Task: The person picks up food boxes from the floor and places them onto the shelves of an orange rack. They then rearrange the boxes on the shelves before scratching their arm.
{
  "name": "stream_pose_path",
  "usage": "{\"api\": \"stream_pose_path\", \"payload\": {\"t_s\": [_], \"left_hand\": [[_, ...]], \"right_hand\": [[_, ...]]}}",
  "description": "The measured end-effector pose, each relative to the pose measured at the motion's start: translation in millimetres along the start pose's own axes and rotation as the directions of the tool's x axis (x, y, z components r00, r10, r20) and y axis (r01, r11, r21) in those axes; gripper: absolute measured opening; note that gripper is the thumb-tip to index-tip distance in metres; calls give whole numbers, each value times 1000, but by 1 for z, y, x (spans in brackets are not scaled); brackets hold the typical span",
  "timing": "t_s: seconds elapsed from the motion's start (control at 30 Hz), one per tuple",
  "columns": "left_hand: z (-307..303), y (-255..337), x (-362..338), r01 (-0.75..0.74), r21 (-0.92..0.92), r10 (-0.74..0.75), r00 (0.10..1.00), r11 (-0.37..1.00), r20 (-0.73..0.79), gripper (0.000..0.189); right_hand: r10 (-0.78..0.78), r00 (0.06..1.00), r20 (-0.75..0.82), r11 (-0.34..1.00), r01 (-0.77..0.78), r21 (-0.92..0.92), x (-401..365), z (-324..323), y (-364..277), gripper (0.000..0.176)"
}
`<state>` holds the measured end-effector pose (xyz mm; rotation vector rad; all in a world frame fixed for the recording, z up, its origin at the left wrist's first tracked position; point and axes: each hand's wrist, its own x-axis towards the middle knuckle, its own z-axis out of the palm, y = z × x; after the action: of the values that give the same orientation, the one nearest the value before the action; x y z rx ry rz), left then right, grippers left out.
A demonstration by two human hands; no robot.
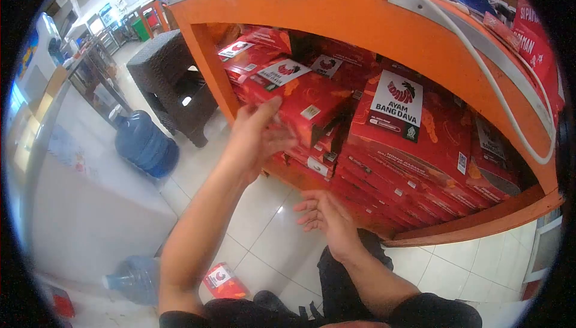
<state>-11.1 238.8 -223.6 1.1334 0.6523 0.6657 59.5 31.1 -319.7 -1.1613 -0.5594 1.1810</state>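
My left hand (258, 136) reaches up to the front of a red cardboard food box (306, 105) printed "Ayam Bang Dava". Its thumb points up at the box's edge, and the fingers, slightly blurred, are stretched out apart from the thumb. The box lies on a stack of similar flattened red boxes (318, 166) inside an orange shelf unit (264, 4). Lower down, in front of the shelf, my right hand (329, 217) hovers with loosely bent, parted fingers and nothing in them. Beside it stands a taller stack of red boxes (414, 142).
A dark woven-pattern stool (162, 58) stands left of the shelf, near a blue water jug (146, 142). Another clear jug (135, 280) and a small red box (225, 281) are on the tiled floor. A white cable (480, 58) hangs across the shelf's right side.
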Motion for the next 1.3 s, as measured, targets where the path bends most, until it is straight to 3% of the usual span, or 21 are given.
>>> {"api": "stream_pose_path", "payload": {"t_s": [0.1,0.2,0.27,0.4,0.47,0.5,0.57,0.67,0.8,0.87,0.9,0.97,1.07,1.1,1.13,1.17,1.23,1.27,1.3], "left_hand": [[21,-3,27,6,35,-8,998,999,65,48],[46,-9,47,-79,32,80,997,996,-22,46],[62,-5,55,-248,169,270,955,954,-122,56],[73,-3,81,-247,297,307,936,922,-173,57],[78,-7,85,-259,80,266,960,963,-90,54],[81,-10,89,-260,81,267,959,962,-96,54],[85,-17,96,-182,-111,170,979,977,-116,46],[91,-14,87,-178,-183,171,984,967,-54,37],[73,-9,67,-170,-170,161,985,971,-70,32],[44,-6,43,-168,-188,169,986,968,-8,35],[25,-5,26,-201,-149,206,979,968,12,38],[-24,-7,-8,-249,99,248,968,963,27,37],[-112,-30,-74,-174,475,200,980,863,-6,35],[-149,-50,-96,-115,601,180,983,791,-48,34],[-184,-70,-121,-23,776,161,982,630,-102,35],[-212,-93,-149,123,832,155,958,540,-242,42],[-273,-159,-207,427,899,15,903,95,-430,55],[-309,-217,-240,449,889,59,889,89,-454,68],[-308,-236,-260,564,823,-92,825,67,-558,86]], "right_hand": [[39,999,19,999,-39,-16,1,-4,0,47],[29,999,21,1000,-29,8,1,-6,2,46],[44,998,35,999,-43,-22,2,-8,1,45],[36,997,67,996,-30,-83,4,-11,4,44],[42,996,73,995,-35,-95,5,-12,5,44],[43,996,75,994,-35,-107,6,-12,5,45],[47,996,81,994,-39,-102,6,-12,4,44],[47,996,81,995,-39,-92,5,-14,5,41],[27,995,97,993,-16,-116,5,-17,6,37],[40,994,98,989,-26,-146,3,-18,4,35],[36,995,94,985,-20,-170,2,-18,3,34],[44,995,84,987,-30,-159,-1,-19,0,32],[-28,998,51,979,38,-203,-4,-21,-4,31],[-19,1000,20,972,23,-235,-5,-21,-6,31],[-16,1000,-3,964,15,-267,-4,-19,-8,30],[-4,1000,-19,969,-1,-246,-6,-19,-7,30],[40,999,-10,975,-42,-219,-6,-15,-3,30],[15,1000,-17,970,-19,-244,-6,-15,-3,29],[-23,999,-30,962,14,-272,-6,-12,-1,29]]}}
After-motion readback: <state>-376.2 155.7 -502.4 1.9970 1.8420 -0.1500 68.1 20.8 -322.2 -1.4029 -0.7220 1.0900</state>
